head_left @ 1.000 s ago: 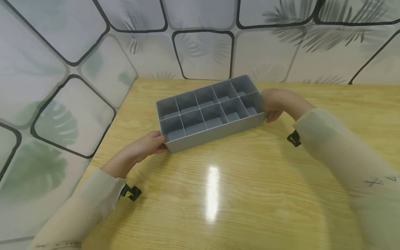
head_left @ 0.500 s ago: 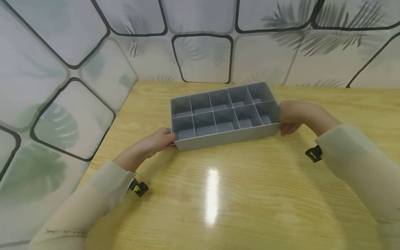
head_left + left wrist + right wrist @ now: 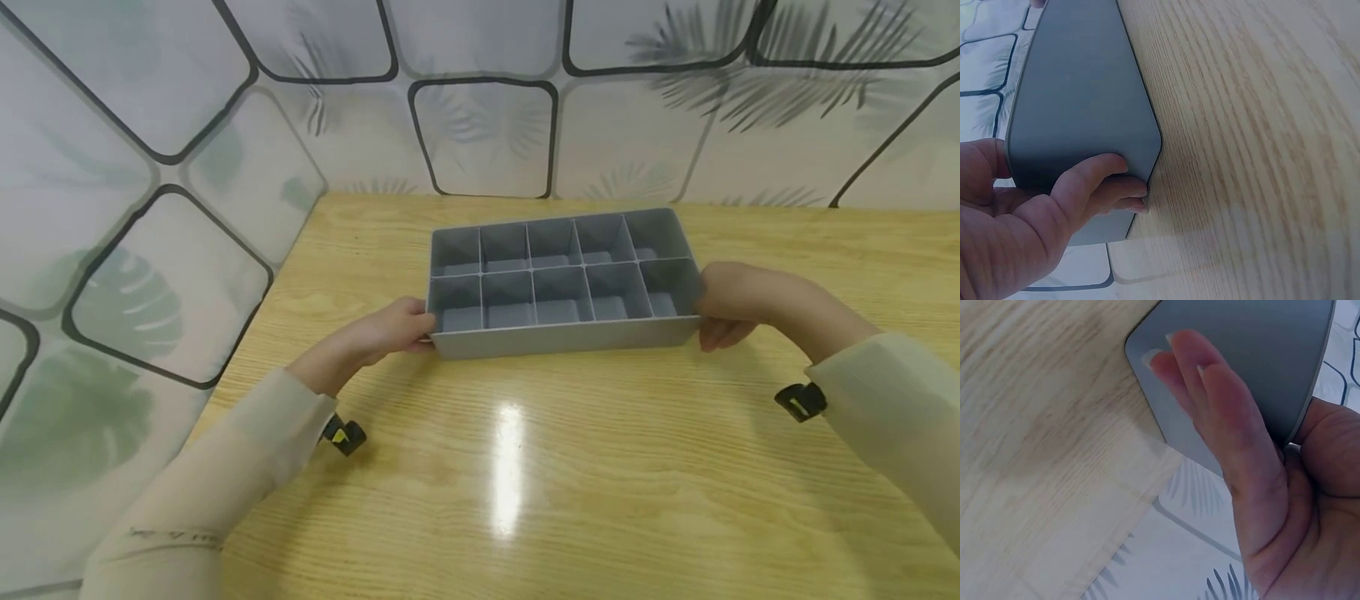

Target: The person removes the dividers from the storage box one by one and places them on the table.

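A grey divided storage box [image 3: 566, 338], with two rows of square compartments, sits on the wooden table, its long side nearly level across the head view. Bare floors show inside the compartments. My left hand [image 3: 390, 327] grips the left end near its front corner. In the left wrist view, that hand's thumb hooks over the rim and its fingers [image 3: 1094, 178] lie along the outer wall. At the opposite end my right hand [image 3: 738, 302] holds the box, thumb at the rim. The right wrist view has its fingers [image 3: 1232, 406] against the outside wall.
The light wooden table [image 3: 600, 467] runs back to a patterned wall covering [image 3: 480, 137] close behind the box. Another patterned panel [image 3: 127, 283] borders the table on the left. A black wrist camera [image 3: 801, 402] hangs below the right sleeve.
The box has slid to the right and a little nearer to me. It has also turned, so its front side lies straighter across the view. Both hands moved along with it, keeping their hold.
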Available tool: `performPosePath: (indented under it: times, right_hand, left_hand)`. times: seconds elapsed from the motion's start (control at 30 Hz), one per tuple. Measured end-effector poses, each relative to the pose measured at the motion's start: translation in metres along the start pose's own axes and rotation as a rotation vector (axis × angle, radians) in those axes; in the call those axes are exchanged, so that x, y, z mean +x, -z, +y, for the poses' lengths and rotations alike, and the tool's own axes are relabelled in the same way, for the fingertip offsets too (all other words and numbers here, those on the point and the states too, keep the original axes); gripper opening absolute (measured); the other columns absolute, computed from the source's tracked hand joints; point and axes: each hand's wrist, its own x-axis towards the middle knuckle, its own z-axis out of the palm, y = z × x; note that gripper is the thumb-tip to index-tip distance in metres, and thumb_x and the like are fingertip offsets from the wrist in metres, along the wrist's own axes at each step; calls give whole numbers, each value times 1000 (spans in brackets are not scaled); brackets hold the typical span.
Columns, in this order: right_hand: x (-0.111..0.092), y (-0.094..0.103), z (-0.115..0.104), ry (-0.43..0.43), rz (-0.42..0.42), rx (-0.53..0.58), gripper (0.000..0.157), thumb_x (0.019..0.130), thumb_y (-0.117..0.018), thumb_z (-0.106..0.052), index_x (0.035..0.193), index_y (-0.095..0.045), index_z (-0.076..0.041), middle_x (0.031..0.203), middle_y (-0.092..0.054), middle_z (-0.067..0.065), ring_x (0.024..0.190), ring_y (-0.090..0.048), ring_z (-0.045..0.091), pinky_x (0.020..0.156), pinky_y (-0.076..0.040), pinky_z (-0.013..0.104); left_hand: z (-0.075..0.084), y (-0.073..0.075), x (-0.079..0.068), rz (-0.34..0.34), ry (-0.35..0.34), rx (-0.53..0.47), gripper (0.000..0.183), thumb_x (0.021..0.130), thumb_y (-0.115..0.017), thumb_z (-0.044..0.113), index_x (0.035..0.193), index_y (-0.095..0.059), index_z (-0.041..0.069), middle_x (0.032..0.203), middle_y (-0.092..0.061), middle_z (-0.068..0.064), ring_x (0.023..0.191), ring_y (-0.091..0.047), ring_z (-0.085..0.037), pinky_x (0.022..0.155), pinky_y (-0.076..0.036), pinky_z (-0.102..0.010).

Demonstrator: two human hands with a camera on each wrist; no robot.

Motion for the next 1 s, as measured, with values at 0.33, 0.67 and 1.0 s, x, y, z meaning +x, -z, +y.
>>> performPosePath:
  times: [0.33,0.67,1.0]
  right_hand:
    - [-18,-11,15,-18,-20,37,24,90,-36,-4,94,-49,16,65,-67,10,60,-67,18,57,-58,33]
    - [-29,-25,19,-49,-4,57,25,91,-36,-5,92,-50,15,64,-67,8,58,-66,18,55,-57,32]
    - [-40,-29,29,-69,-21,18,26,94,-37,-5,90,-51,17,65,-68,9,58,-67,18,54,-57,31]
  left_hand:
    - [8,-1,6,-58,-2,55,49,91,-30,6,134,-38,-15,137,-44,-28,126,-46,-36,102,-43,-43]
    - [14,-2,10,-50,15,183,44,86,-35,3,122,-49,-20,124,-55,-30,104,-57,-20,93,-50,-38]
    - [25,-6,17,-101,99,299,28,91,-42,3,102,-58,-18,109,-64,-25,81,-61,-13,71,-55,-22]
